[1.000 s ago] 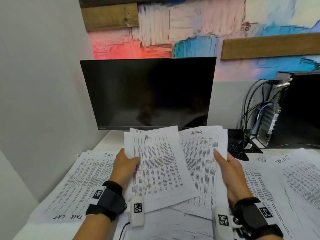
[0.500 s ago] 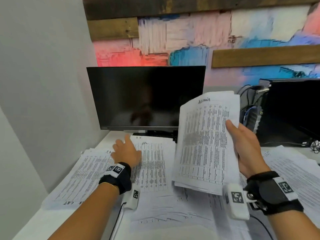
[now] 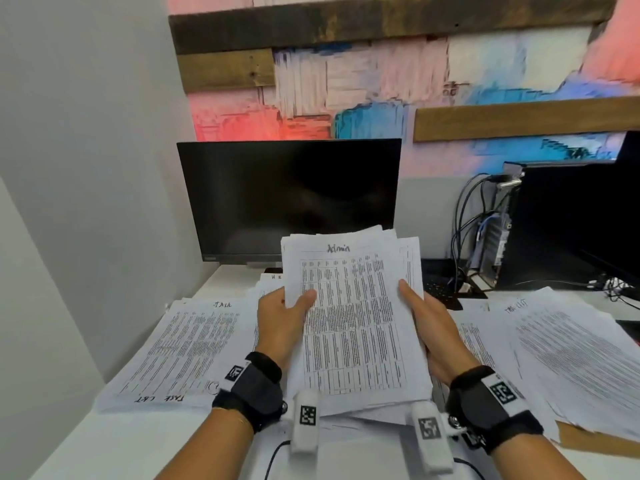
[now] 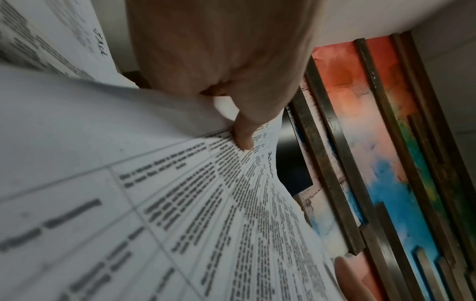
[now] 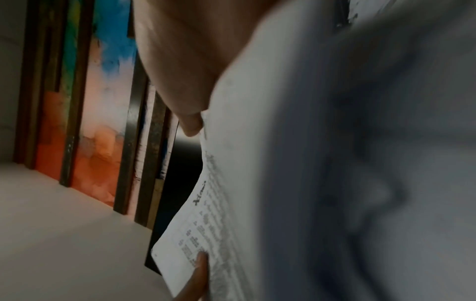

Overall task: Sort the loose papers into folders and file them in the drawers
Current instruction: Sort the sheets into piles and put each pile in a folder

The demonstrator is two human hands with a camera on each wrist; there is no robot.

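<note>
A dark monitor stands at twelve o'clock on the white desk. At two o'clock a black computer tower trails cables. Behind hangs a painted wall panel crossed by wooden planks; a keyboard, probably, lies beside the tower.

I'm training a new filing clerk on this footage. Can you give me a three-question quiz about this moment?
1. True or false: only one hand holds the Admin stack.
2. What word is handwritten atop the pile left of the left hand?
3. The monitor is: A) showing a spreadsheet B) dark

Key:
1. False; the right hand grips it too.
2. Task.
3. B
</note>
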